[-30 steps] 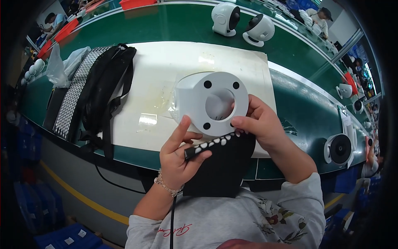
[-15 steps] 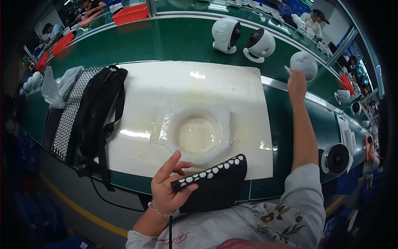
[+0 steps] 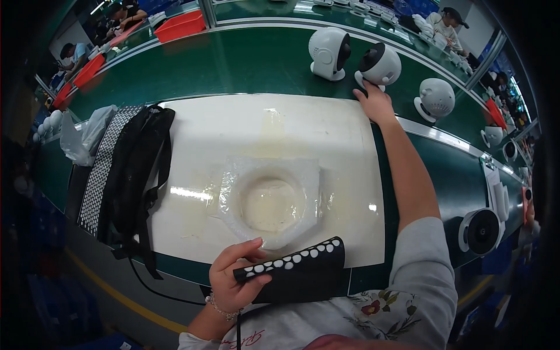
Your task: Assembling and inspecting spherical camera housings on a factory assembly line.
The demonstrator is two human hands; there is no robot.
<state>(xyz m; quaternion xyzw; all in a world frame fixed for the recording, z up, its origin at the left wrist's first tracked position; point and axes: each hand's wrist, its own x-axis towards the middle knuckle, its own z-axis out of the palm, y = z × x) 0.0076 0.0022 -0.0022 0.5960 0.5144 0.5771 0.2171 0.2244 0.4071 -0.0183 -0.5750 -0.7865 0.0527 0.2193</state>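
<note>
My left hand [image 3: 233, 277] is closed on the end of a folded black sheet [image 3: 315, 283] with a row of white round pads along its edge. The sheet hangs over the table's front edge against my shirt. Stretched far forward, my right hand [image 3: 376, 103] has its fingers at the base of a white round-headed device [image 3: 382, 63] with a black face. That device still stands on the green surface. A second such device [image 3: 328, 53] is to its left, and another [image 3: 436, 99] to its right, turned away. Below my hands' reach line lies a plastic-wrapped ring-shaped holder [image 3: 224, 201] with a round hollow.
A white board [image 3: 198, 134] covers the table's middle. At left lie a black bag [image 3: 135, 169], a dotted black sheet [image 3: 108, 175] and a clear plastic bag [image 3: 76, 137]. Another device [image 3: 481, 231] sits at right. Red bins [image 3: 181, 25] and co-workers are beyond.
My right hand has moved left from the rightmost device to the base of the middle one, and the rightmost device now stands by itself. My left hand keeps the dotted sheet. The view has shifted slightly.
</note>
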